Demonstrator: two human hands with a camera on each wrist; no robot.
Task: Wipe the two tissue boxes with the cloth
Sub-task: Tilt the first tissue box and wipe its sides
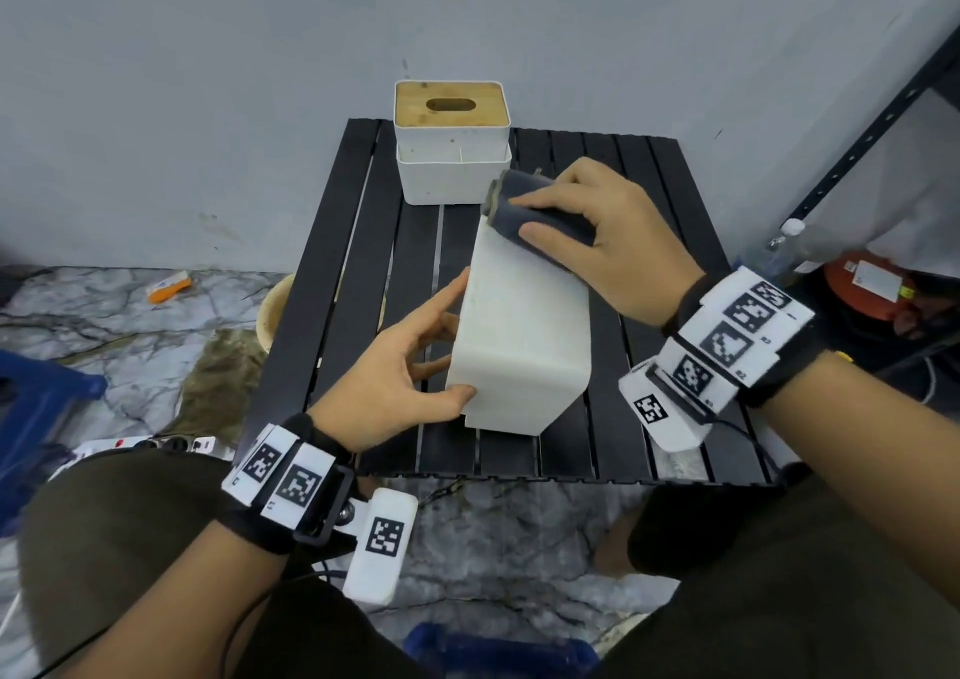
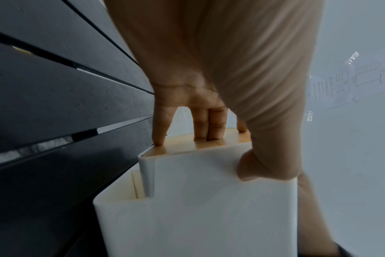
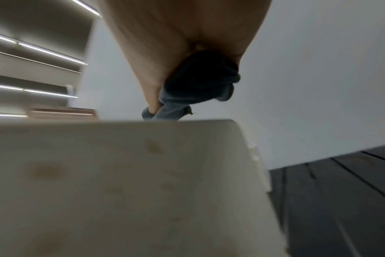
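Note:
A white tissue box (image 1: 524, 335) lies tipped on its side in the middle of the black slatted table (image 1: 363, 241), its white bottom facing up. My left hand (image 1: 415, 361) holds it from the left, fingers (image 2: 205, 125) on its wooden lid (image 2: 211, 141) and thumb on the near white face (image 2: 209, 200). My right hand (image 1: 597, 231) grips a rolled dark grey cloth (image 1: 524, 205) and presses it on the box's far edge; the same cloth (image 3: 200, 81) shows above the box (image 3: 121, 182). A second white box (image 1: 452, 143) with a wooden lid stands upright at the table's back.
A grey wall stands right behind the table. A black metal shelf (image 1: 878, 122) rises at the right, with a bottle (image 1: 779, 247) and an orange object (image 1: 878, 283) below it. Clutter, a power strip (image 1: 171, 442) and a blue crate (image 1: 36, 392) lie on the marble floor at left.

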